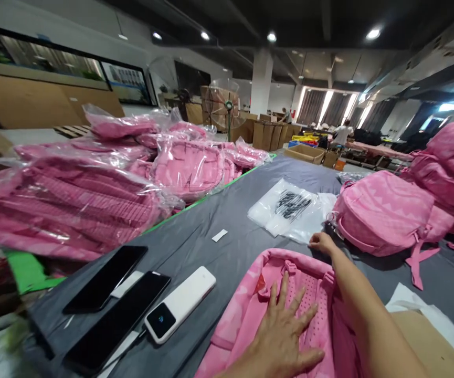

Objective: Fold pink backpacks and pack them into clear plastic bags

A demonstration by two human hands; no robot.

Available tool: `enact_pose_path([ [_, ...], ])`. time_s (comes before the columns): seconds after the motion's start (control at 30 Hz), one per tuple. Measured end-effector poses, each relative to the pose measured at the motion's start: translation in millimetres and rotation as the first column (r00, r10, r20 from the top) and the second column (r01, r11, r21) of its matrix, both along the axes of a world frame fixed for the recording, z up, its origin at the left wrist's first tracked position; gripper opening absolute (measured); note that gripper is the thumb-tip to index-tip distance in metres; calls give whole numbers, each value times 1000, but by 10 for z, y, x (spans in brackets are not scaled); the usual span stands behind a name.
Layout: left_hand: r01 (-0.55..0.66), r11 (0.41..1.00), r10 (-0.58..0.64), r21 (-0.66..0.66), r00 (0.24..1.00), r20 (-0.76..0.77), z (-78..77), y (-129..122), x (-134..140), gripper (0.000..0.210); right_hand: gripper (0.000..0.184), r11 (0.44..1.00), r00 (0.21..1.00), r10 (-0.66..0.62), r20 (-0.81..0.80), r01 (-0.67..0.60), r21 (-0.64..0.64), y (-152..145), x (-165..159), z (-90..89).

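Note:
A pink backpack [246, 310] lies on the grey-covered table in front of me, its perforated back panel and straps facing up. My left hand [284, 328] presses flat on that panel, fingers spread. Beyond the backpack's top edge, my right hand [321, 243] has its fingers curled at the near corner of a stack of clear plastic bags [266, 210]; it appears to pinch the edge, with the fingertips partly hidden. Dark print or small black pieces, I cannot tell which, show in the middle of the stack. Right of it sits another pink backpack [384, 210].
Two black phones [106, 278] and a white power bank [181, 304] with a cable lie at left. A small white slip [219, 235] is near the middle. Bagged pink backpacks [73, 205] are piled beyond the left edge. More backpacks [451, 173] and cardboard [427, 341] are at right.

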State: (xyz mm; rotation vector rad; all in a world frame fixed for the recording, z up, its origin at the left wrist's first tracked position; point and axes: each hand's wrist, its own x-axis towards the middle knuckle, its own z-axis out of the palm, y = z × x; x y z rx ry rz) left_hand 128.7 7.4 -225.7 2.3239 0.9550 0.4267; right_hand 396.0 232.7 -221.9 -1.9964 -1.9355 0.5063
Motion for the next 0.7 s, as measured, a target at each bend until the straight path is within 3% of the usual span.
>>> enact_pose_path([
  [0.13,-22,1000,22,-20,1000,6,31,-23,6,79,33,999,1000,-14,6,15,-37,-53,63,-102],
  [0.23,-5,1000,6,-24,999,32,14,-24,7,79,32,1000,999,-22,42,21,22,-189,-26,-7],
  [0.3,6,1000,-6,-15,999,51,-6,-14,8,79,26,991,995,-49,85,38,126,-235,-113,132],
  [0.4,18,1000,-18,2,996,82,-23,0,11,79,20,927,980,-147,133,89,366,-171,-213,495],
  [0.5,12,1000,-14,21,996,92,-17,2,13,80,22,826,967,-212,142,100,555,-12,-266,1035],
  [0.6,3,1000,-3,10,997,80,-1,8,6,81,29,742,966,-209,149,57,668,18,-338,1605],
  [0.7,6,1000,-8,12,993,120,-4,44,-2,81,34,706,970,-106,220,-83,704,-280,-508,1985],
])
